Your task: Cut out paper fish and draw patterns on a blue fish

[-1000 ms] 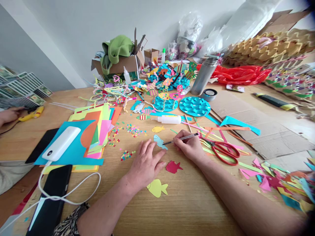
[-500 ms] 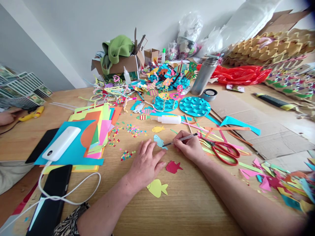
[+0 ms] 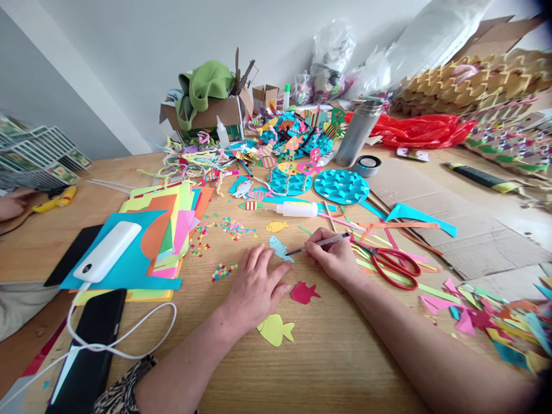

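L hand (image 3: pixel 254 287) lies flat on the table (image 3: pixel 328 356), fingers spread, w/ fingertips at the edge of the blue paper fish (image 3: pixel 279 248), which sits mid-table just below a small yellow fish (image 3: pixel 276 226). R hand (image 3: pixel 334 259) is pinched round a thin pen (image 3: pixel 321 242) (maybe a fine brush, too small to tell), its tip touching the blue fish's tail end. Red fish (image 3: pixel 304 292) and larger yellow fish (image 3: pixel 275 329) lie just beside the L hand; red scissors (image 3: pixel 390 261) are near the R hand, glue bottle (image 3: pixel 297 209) beyond.
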The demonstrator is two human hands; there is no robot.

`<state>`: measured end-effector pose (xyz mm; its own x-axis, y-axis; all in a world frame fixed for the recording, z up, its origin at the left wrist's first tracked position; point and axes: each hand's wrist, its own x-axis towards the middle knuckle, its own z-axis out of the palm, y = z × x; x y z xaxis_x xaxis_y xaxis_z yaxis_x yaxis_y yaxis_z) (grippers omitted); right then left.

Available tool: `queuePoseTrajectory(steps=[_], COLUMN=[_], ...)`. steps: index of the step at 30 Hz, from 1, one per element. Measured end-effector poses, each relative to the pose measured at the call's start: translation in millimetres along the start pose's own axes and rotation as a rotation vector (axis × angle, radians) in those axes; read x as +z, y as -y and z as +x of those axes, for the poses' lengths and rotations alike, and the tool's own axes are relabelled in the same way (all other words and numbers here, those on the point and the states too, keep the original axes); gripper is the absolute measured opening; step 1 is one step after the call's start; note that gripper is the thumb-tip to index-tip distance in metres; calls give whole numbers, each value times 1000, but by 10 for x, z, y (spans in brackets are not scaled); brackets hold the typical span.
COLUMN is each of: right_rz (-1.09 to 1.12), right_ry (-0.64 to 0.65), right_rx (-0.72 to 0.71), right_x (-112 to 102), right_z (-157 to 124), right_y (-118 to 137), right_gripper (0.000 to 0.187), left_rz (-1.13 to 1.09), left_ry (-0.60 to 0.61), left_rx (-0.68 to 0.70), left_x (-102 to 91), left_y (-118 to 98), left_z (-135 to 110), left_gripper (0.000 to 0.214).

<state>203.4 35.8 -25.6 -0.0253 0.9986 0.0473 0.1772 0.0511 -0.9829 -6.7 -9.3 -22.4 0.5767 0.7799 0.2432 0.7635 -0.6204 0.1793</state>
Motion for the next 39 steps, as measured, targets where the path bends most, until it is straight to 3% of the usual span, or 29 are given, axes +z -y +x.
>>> queuePoseTrajectory(steps=[7, 39], right_rz=[12, 2], right_ry=[-86, -68], right_rx=[26, 45], right_x=[16, 18], right_z=[10, 20], right_y=[30, 20], right_gripper=[12, 14], left_rz=[2, 2], left_ry=[5, 8], left_rx=[-1, 1], left_x=[-9, -9], left_y=[-5, -1], left_z=[1, 1], left_gripper=[38, 38])
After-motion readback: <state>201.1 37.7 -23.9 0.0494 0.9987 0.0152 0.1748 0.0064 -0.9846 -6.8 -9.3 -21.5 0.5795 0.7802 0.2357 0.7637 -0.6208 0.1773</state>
